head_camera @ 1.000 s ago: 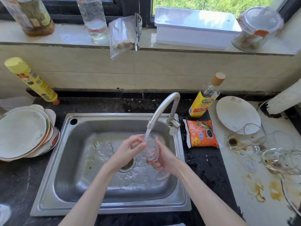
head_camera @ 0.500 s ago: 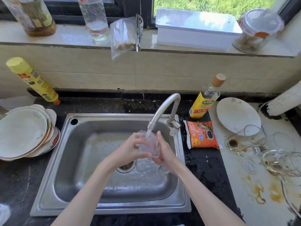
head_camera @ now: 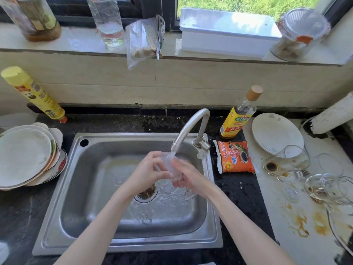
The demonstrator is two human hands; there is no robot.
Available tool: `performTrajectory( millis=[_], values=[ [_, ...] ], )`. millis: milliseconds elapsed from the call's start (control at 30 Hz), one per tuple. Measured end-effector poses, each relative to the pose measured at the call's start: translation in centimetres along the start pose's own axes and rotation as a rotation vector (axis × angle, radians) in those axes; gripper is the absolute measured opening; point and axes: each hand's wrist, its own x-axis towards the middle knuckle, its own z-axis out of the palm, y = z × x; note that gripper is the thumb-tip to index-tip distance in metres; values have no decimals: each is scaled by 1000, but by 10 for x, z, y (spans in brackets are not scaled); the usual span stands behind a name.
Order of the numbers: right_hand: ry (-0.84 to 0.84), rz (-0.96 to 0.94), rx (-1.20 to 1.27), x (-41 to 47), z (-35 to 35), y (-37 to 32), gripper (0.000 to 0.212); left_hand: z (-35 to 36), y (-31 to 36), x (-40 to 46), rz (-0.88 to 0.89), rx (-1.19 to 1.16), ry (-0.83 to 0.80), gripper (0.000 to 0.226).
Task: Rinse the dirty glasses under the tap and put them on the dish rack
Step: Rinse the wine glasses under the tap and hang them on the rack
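1. Presently, the glass (head_camera: 172, 167) is held over the sink (head_camera: 91, 180), directly under the tap (head_camera: 188, 129) spout, with water running onto it.
2. The left hand (head_camera: 148, 174) grips the glass from 9 o'clock, fingers curled round its bowl.
3. The right hand (head_camera: 188, 175) grips the same glass from 3 o'clock; the glass foot (head_camera: 189, 195) shows below this hand.
4. The glass outline is blurred by water; its contents cannot be determined.
5. The sink holds a shallow film of splashing water around the drain (head_camera: 146, 193), which contains dark debris.
6. At 3 o'clock from the sink, dirty glasses (head_camera: 292, 156) lie tipped on a stained white board (head_camera: 298, 238). One holds a dark brown residue; the others overlap, and their count cannot be determined.
7. A white plate (head_camera: 277, 133) lies at 2 o'clock, partly covered by one glass.
8. An orange sauce packet (head_camera: 236, 156) lies just beside the sink rim; a yellow-labelled bottle (head_camera: 238, 115), nearly empty, stands behind it.
9. A stack of plates (head_camera: 26, 155) sits at 9 o'clock, cut off at the frame edge.
10. A yellow spray can (head_camera: 32, 93) leans at 10 o'clock.
11. On the sill at 12 o'clock: a clear bottle (head_camera: 108, 21) part-filled with clear liquid, a white lidded box (head_camera: 227, 30) of unseen contents, and a lidded jar (head_camera: 299, 34), blurred.
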Motion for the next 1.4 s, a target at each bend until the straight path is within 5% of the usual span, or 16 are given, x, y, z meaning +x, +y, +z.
performTrajectory(
  millis=[267,400,833,1033,1200,1400],
  values=[
    [-78,231,-29,-5,1,-14,53,3,-9,-6,-244,-351,110,27],
    [-37,186,-203,-10,-11,-21,39,-10,-10,-7,-319,-562,193,34],
    [142,155,539,1,0,-26,23,-21,-18,0,-374,-933,369,28],
    [136,106,478,2,8,-27,13,-8,-42,1,-697,-1278,358,33],
    [103,89,473,-5,7,-23,15,4,-48,-1,-810,-1418,312,66],
    [92,90,525,-9,3,-17,20,8,-38,1,-786,-1612,364,45]
  ],
)
